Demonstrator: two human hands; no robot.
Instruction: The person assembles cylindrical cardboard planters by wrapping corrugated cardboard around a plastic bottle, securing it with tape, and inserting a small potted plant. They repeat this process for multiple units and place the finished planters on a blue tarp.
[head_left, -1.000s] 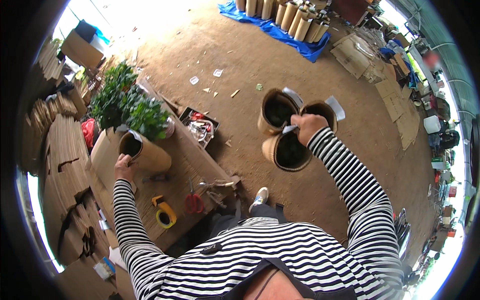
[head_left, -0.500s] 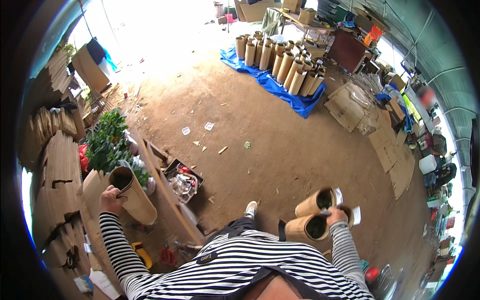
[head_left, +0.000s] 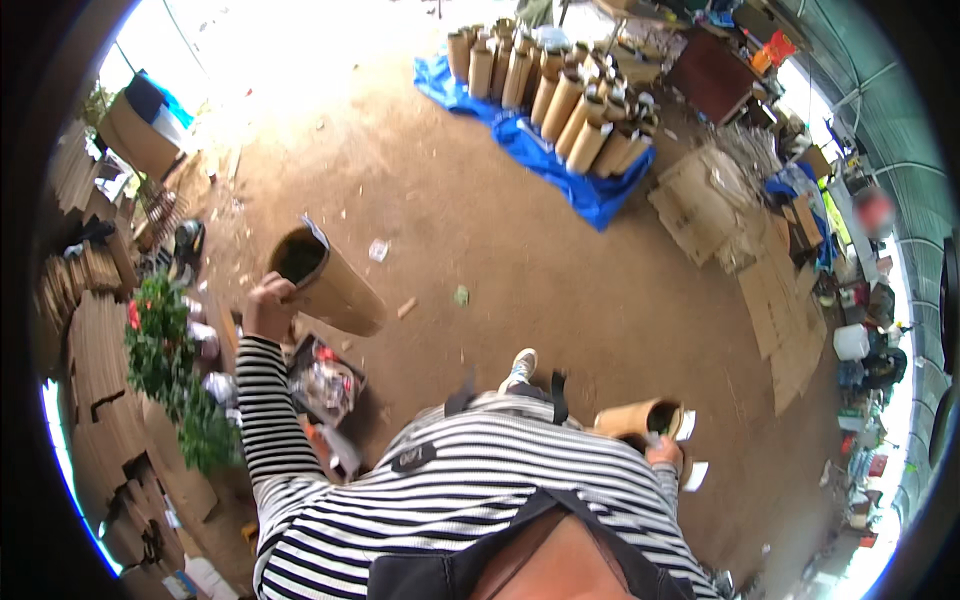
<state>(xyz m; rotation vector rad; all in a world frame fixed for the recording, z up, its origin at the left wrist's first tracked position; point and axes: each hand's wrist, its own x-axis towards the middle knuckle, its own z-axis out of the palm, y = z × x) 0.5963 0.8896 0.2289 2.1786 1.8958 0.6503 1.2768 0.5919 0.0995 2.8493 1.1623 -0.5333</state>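
Note:
My left hand (head_left: pixel 268 308) is closed on the rim of a brown cardboard tube (head_left: pixel 345 295), raised at the left with its open end toward me. Something dark green shows inside it, and a white tag sticks up from its rim. Low at the right, my right hand (head_left: pixel 664 455) grips the rims of two similar tubes held together. The farther tube (head_left: pixel 625 417) shows more plainly; the nearer one is mostly hidden by my shirt and hand. White tags stick out beside them.
Several upright cardboard tubes (head_left: pixel 565 105) stand on a blue tarp (head_left: pixel 598 208) ahead. Flattened cardboard (head_left: pixel 785 310) lies at the right. At my left are a leafy green plant (head_left: pixel 165 345), stacked cardboard sheets (head_left: pixel 100 350) and a box of odds and ends (head_left: pixel 325 383).
My left hand has carried its tube forward and right, away from the cardboard stack. My right hand with its two tubes has drawn closer to my body. The view has shifted as I move.

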